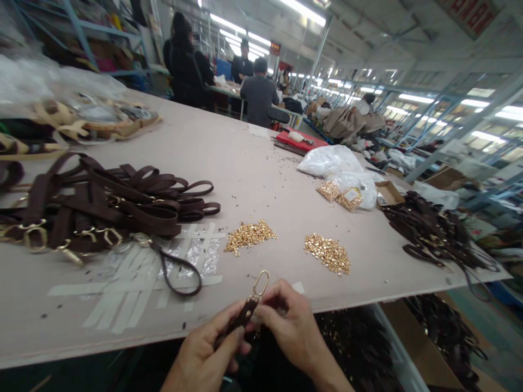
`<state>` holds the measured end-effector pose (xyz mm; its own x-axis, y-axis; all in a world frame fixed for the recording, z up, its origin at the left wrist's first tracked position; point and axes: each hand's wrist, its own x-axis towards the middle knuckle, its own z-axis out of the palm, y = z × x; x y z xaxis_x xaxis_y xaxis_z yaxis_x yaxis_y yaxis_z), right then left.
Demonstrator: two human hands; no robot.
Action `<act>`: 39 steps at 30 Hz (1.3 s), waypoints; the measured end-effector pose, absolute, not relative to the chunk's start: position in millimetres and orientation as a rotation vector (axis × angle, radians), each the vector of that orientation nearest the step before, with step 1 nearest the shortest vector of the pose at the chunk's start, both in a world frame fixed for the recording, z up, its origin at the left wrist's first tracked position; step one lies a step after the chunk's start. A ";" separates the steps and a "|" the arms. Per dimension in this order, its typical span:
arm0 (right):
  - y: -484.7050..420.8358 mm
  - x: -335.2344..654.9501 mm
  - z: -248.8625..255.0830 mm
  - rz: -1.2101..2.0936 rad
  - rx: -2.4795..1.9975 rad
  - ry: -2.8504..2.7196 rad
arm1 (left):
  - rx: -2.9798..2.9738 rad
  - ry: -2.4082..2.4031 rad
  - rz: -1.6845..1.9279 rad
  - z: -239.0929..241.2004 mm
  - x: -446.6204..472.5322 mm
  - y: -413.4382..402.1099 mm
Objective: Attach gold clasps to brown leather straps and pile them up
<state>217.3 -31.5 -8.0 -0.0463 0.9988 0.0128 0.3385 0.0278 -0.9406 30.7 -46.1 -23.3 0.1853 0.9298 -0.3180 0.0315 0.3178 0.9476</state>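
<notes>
A dark brown leather strap (244,314) lies between the thumb and fingers of my left hand (206,348), at the table's front edge. From its upper end a gold oval clasp (261,283) points away from me, and a small gold stud shows on the leather. My right hand (294,329) is closed in a pinch right beside the strap's metal end; whatever its fingertips hold is hidden. Beyond my hands lie two piles of small gold metal pieces, one left pile (250,236) and one right pile (328,253).
Brown straps with gold buckles (122,201) are heaped on the left, a looped strap (182,267) nearest me. Plastic bags (335,163), packets of gold pieces (349,198) and another strap heap (433,228) lie right. A red tray (300,139) sits farther back. People work behind the table.
</notes>
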 end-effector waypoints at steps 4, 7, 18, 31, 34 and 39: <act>7.6 281.2 -13.7 0.236 -1.688 -1.819 | 0.794 1.259 0.820 -14.4 26.9 -37.3; 34.2 316.4 -21.9 0.072 -1.751 -1.902 | 0.637 1.237 0.810 -8.0 21.8 -32.6; 57.9 328.9 -20.9 0.089 -1.756 -1.965 | 0.417 1.036 0.890 2.4 19.6 -30.1; -30.6 185.9 -12.1 0.916 -1.253 -1.523 | 0.734 1.133 0.961 2.3 23.1 -27.8; -34.3 180.2 -12.8 0.813 -1.218 -1.611 | 0.763 1.115 0.977 2.8 21.9 -30.5; -37.4 176.1 -7.6 0.618 -1.134 -1.781 | 0.819 1.142 1.008 -2.1 22.2 -36.8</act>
